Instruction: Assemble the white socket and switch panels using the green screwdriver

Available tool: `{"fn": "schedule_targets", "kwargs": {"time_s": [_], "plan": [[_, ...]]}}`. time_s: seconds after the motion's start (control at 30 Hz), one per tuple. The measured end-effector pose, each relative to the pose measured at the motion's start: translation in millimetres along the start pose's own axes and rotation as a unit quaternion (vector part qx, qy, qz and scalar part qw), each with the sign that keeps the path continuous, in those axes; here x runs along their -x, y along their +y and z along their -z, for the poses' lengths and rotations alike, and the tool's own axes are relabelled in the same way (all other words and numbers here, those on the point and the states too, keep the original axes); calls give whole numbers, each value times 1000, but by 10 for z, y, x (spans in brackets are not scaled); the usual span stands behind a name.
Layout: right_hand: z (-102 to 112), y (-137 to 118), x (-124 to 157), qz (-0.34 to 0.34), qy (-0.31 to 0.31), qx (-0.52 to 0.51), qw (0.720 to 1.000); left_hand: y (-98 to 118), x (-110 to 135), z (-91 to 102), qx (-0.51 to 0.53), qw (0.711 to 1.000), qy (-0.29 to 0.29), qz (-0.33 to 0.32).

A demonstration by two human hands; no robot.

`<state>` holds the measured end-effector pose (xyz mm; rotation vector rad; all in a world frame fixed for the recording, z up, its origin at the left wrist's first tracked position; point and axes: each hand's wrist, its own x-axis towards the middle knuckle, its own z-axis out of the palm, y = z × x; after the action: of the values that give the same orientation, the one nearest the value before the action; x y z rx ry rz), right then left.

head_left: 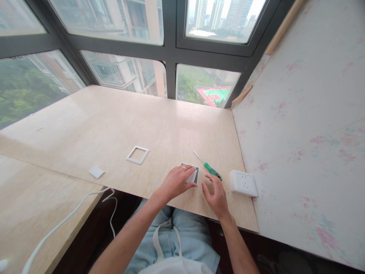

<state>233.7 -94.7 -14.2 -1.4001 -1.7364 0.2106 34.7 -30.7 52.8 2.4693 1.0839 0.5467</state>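
Observation:
My left hand (178, 180) lies over a small square white piece with a dark grey rim (196, 176), which looks like a wall switch without its outer frame. Thumb and fingers close about it, covering most of its left side. My right hand (216, 194) hovers just to the right, thumb and fingers apart, holding nothing. Beyond its fingertips lies a green-handled screwdriver (211, 169), its metal shaft pointing away to the left. A square white cover frame (137, 155) lies flat to the left of my left hand. Further left is a small white plate (97, 172).
A white socket box (243, 183) stands by the flowered wall (299, 152) on the right. A white cable (65, 215) runs over the left part of the pale worktop (159, 121) and hangs off its front edge. Windows line the back.

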Motion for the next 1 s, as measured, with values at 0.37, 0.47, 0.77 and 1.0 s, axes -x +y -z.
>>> {"fn": "schedule_targets", "kwargs": {"time_s": [0.37, 0.47, 0.77, 1.0], "plan": [[1, -10, -1, -6, -16, -2, 1000, -59, 38, -156, 6, 998, 64, 14], [2, -18, -7, -7, -21, 0, 1000, -75, 39, -160, 15, 997, 70, 24], [-5, -14, -3, -20, -29, -3, 999, -136, 58, -209, 39, 996, 80, 20], [-8, -6, -2, -38, -43, -10, 998, -125, 70, -221, 39, 994, 106, 14]]}}
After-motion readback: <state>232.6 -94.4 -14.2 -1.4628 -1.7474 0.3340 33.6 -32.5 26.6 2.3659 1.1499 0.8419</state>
